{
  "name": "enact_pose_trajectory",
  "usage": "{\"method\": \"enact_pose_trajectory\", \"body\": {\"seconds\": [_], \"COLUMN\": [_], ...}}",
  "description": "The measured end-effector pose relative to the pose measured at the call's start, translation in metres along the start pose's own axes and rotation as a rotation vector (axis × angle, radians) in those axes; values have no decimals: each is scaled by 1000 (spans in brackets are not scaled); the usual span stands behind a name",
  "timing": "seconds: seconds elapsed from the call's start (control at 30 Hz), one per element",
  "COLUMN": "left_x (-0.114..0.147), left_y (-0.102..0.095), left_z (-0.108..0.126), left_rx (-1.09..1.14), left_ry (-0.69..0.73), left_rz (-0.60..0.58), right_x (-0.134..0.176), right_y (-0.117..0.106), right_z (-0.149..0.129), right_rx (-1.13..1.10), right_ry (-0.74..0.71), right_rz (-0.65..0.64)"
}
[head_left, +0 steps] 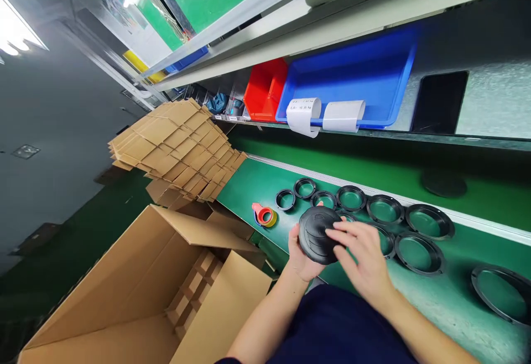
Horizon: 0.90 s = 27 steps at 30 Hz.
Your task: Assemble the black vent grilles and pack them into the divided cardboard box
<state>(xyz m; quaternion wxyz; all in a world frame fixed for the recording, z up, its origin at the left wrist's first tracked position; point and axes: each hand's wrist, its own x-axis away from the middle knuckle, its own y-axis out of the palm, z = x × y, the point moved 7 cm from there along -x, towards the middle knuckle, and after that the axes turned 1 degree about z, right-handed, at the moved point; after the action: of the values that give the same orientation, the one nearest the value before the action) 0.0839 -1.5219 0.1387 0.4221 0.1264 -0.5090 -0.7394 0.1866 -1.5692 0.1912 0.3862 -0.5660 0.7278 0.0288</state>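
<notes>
Both hands on one black disc, over the table.
Left hand grips it; right hand fingers rest on top. Black rings lie in rows; open carton shows only dividers.

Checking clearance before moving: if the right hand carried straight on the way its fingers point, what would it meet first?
The right hand points left, fingers already on the round black plastic disc held by the left hand; beyond, probably the red tape dispenser.

Black rings crowding the green belt ahead and right; tape dispenser sitting left of them. Open carton blocking the lower left. Bare belt lying beyond the rings toward the shelf.
</notes>
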Motion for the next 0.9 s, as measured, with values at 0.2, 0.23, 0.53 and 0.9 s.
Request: {"method": "enact_pose_trajectory", "body": {"seconds": [0.2,0.23,0.53,0.9], "left_x": [9,9,8,6], "left_y": [6,8,2,10], "left_z": [-5,-5,-14,-19], "left_rx": [46,46,28,46], "left_ry": [-85,-79,-100,-151], "left_rz": [-6,-10,-8,-87], "right_x": [-15,-14,-15,3], "right_y": [1,4,4,-2], "right_z": [28,30,38,53], "right_rx": [11,-2,-38,-577], "right_ry": [66,75,144,598], "right_rz": [-155,-177,-225,-157]}}
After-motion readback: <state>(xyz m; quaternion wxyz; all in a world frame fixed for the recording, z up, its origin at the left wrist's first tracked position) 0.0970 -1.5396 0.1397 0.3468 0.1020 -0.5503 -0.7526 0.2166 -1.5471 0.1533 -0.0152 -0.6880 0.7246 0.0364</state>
